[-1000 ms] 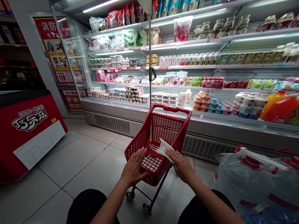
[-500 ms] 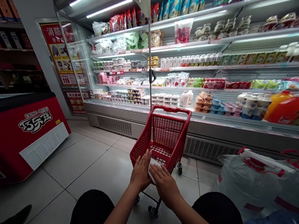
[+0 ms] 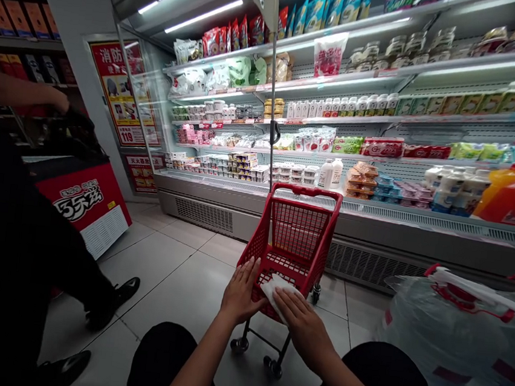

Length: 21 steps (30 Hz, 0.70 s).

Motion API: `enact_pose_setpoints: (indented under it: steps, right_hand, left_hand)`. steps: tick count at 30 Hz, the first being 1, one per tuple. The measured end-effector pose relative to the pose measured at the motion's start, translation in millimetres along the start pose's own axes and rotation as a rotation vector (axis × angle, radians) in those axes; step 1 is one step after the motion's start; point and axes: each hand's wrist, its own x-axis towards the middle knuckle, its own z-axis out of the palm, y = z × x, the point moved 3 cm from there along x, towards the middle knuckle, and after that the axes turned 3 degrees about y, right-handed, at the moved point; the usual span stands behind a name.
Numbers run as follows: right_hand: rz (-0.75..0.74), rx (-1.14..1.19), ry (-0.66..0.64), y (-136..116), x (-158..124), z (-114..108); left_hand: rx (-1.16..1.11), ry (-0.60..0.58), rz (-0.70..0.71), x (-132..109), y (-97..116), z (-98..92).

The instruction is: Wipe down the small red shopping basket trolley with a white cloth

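Observation:
A small red shopping cart (image 3: 300, 227) with a mesh basket stands upright in front of my knees. My left hand (image 3: 239, 291) rests at the left side of its near rim, fingers stretched out and holding nothing. Under the fingers of my right hand (image 3: 306, 325) is a folded white wipe (image 3: 273, 287), possibly a cloth or paper towel, pressed to the near edge of the cart. Part of the wipe and of the rim is hidden behind that hand. A thin pole (image 3: 273, 97) rises from the cart.
Beyond the cart runs a refrigerated display (image 3: 221, 195) stocked with dairy goods and drinks. Large water jugs (image 3: 445, 326) stand at the right. On the left, a person in dark clothes (image 3: 13, 224) is beside a red freezer (image 3: 102, 202).
My right hand and the wipe have shifted right, away from my left hand, and more of the wipe shows. A person has come into view at the left. The view has turned slightly left.

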Motion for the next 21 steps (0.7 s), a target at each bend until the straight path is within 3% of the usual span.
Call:
enact_pose_setpoints:
  steps: [4,7,10,16,21]
  right_hand:
    - [0.003,-0.011,0.001,-16,34,25]
    - [-0.035,-0.043,0.037,-24,43,31]
    - [-0.075,-0.086,0.045,-19,27,18]
    - [-0.047,-0.134,0.013,14,-28,-20]
    - [0.036,-0.138,0.010,21,-21,-14]
  left_hand:
    - [-0.041,0.024,-0.026,1,14,7.9]
    - [-0.051,0.056,-0.059,0,16,8.5]
    - [-0.063,0.056,-0.051,0,14,5.5]
    - [-0.077,0.068,-0.019,-3,22,2.8]
    - [-0.054,0.064,-0.051,-1,47,10.8]
